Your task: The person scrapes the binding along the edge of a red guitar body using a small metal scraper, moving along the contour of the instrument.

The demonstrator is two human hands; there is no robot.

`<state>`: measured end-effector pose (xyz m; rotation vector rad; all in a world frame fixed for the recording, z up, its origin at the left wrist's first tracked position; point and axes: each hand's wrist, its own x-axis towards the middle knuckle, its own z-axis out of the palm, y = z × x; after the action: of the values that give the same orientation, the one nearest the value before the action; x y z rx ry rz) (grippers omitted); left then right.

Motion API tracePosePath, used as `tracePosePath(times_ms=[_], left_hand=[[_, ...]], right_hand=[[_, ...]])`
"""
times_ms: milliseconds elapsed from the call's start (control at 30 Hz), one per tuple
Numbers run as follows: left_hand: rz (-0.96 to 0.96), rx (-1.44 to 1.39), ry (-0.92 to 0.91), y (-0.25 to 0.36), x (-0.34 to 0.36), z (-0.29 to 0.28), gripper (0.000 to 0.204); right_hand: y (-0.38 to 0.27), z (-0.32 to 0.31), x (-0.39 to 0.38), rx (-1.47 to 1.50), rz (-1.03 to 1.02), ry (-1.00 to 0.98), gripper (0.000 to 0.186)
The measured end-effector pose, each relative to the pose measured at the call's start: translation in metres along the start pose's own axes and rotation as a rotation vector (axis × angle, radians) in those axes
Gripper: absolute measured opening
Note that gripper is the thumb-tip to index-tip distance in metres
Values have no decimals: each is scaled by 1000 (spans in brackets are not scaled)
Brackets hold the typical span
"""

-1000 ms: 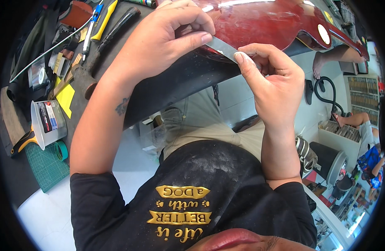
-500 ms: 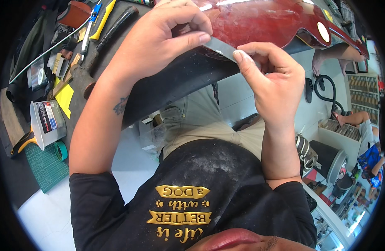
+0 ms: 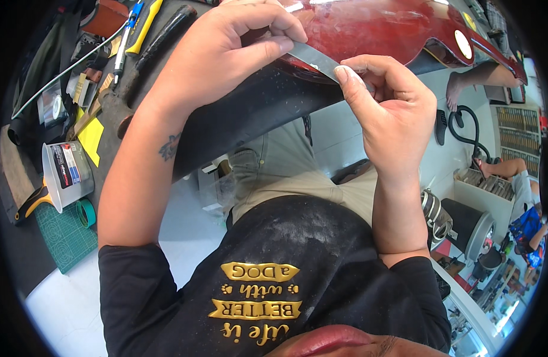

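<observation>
A thin grey scraper blade (image 3: pixel 314 60), slightly bowed and with whitish residue on it, is stretched between my two hands. My left hand (image 3: pixel 229 56) pinches its far left end between thumb and curled fingers. At the near right end, my right hand (image 3: pixel 393 101) grips it with thumb and bent fingers. Just behind the blade lies a glossy dark red guitar (image 3: pixel 369 30), its body at the bench edge and its neck running off to the right. Whether the blade touches the guitar I cannot tell.
On the dark bench mat (image 3: pixel 244 113), left, lie a hammer (image 3: pixel 158 47), yellow-handled tool (image 3: pixel 144 27), plastic tub (image 3: pixel 77 187), green cutting mat (image 3: pixel 66 241) and tape roll (image 3: pixel 85 213). To the right are another person's foot (image 3: pixel 458 89), a black hose (image 3: pixel 477 134) and a crate (image 3: pixel 482 185).
The blade has tilted a little and shows more bow. My left hand has shifted slightly up and right, and my right hand slightly right. Both keep their grip.
</observation>
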<state>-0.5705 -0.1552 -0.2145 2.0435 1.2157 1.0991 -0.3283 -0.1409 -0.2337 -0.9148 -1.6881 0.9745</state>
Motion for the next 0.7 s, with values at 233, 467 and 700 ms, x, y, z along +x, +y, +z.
tracePosePath(times_ms=[233, 467, 700], left_hand=[[-44, -98, -9, -2, -1, 0, 16], [-28, -67, -40, 0, 0, -3, 15], [-10, -41, -6, 0, 1, 0, 14]], right_hand=[[-5, -3, 0, -22, 31, -39, 7], [-6, -4, -1, -48, 14, -54, 7], [-5, -4, -1, -55, 19, -57, 7]])
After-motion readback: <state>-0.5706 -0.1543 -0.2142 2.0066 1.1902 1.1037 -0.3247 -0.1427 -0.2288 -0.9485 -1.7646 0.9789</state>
